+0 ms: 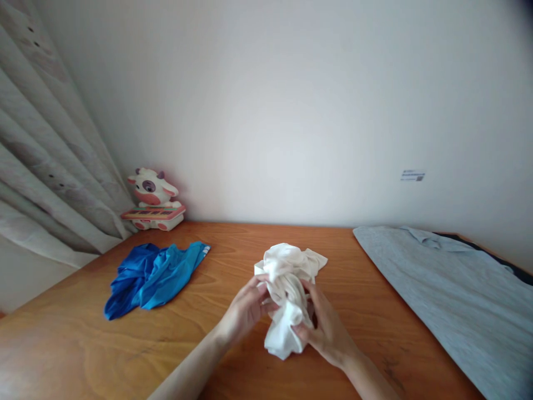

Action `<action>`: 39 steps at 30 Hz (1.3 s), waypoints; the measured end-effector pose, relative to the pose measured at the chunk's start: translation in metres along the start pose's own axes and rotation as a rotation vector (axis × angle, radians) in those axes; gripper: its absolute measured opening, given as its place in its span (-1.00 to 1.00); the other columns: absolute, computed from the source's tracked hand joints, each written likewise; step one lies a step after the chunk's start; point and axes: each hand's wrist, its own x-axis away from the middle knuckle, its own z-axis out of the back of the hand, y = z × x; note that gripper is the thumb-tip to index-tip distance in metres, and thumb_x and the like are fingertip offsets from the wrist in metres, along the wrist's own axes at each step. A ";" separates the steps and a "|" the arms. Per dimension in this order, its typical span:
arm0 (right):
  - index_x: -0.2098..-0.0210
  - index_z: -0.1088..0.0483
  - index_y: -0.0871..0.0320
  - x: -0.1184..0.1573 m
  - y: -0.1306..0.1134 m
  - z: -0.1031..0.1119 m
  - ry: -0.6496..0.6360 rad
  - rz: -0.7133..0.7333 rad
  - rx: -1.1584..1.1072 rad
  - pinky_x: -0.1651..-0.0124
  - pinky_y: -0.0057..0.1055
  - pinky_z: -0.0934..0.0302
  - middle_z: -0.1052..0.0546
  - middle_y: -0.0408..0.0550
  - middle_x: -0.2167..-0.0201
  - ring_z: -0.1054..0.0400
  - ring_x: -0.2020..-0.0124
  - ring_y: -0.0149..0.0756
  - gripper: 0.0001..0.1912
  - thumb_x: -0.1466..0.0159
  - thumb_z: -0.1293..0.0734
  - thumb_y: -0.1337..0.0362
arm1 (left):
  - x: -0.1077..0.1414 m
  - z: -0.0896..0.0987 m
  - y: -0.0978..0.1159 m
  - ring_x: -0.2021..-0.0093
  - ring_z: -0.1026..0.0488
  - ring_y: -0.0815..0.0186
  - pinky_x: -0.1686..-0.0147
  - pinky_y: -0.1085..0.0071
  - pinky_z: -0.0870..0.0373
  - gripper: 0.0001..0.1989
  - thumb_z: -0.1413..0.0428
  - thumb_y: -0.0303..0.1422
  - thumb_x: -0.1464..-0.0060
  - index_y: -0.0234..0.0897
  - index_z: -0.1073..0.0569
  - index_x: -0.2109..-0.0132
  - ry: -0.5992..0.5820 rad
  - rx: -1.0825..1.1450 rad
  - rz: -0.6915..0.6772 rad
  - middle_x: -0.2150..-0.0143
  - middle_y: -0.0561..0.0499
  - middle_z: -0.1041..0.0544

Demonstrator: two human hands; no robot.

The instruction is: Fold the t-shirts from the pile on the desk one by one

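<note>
A crumpled white cloth garment (287, 328) is bunched up in the middle of the wooden table, its kind hidden by the folds. From its left side my left hand (249, 307) grips it, with the fingertips tucked into the fabric. My right hand (327, 326) holds the opposite side, thumb in front and fingers partly behind the cloth. Part of the garment spreads out on the table beyond my hands, and a loose end hangs toward me.
Left on the wooden table (200, 344) lies a crumpled blue garment (154, 278). Behind it stands a cow-shaped toy piano (153, 200) near a curtain (50, 155). Grey fabric (449, 294) is spread along the right side. A white wall (283, 111) rises behind.
</note>
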 end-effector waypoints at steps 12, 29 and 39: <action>0.36 -0.51 0.12 -0.004 -0.002 0.004 -0.026 -0.319 -0.362 0.29 -0.32 -0.38 -0.59 -0.06 0.42 -0.45 0.36 -0.16 -0.83 -0.11 -0.36 0.16 | -0.014 0.040 -0.018 0.03 -0.47 0.17 0.13 0.30 -0.49 -0.68 -0.20 -0.21 -0.14 -0.23 -0.46 0.00 0.364 -0.672 -0.328 0.01 -0.13 -0.51; 0.30 -0.53 0.04 -0.010 0.045 0.031 0.563 0.051 0.301 -0.03 0.00 -0.31 -0.50 0.08 0.10 -0.40 0.07 -0.02 -0.82 -0.19 -0.29 0.33 | 0.003 0.030 0.010 0.14 -0.47 0.13 0.09 0.25 -0.39 -0.92 -0.23 -0.29 -0.04 -0.17 -0.51 0.30 -0.082 -1.463 -0.487 0.18 -0.09 -0.55; 0.03 -0.45 0.03 -0.005 0.041 0.037 0.306 0.096 0.401 -0.04 -0.07 -0.39 -0.31 0.05 0.00 -0.39 0.02 -0.06 -0.64 -0.16 -0.32 0.34 | 0.000 0.039 0.007 -0.11 -0.47 -0.04 -0.15 0.09 -0.35 -0.44 -0.20 -0.10 -0.14 -0.14 -0.41 -0.25 -0.033 -1.490 -0.302 -0.12 -0.19 -0.53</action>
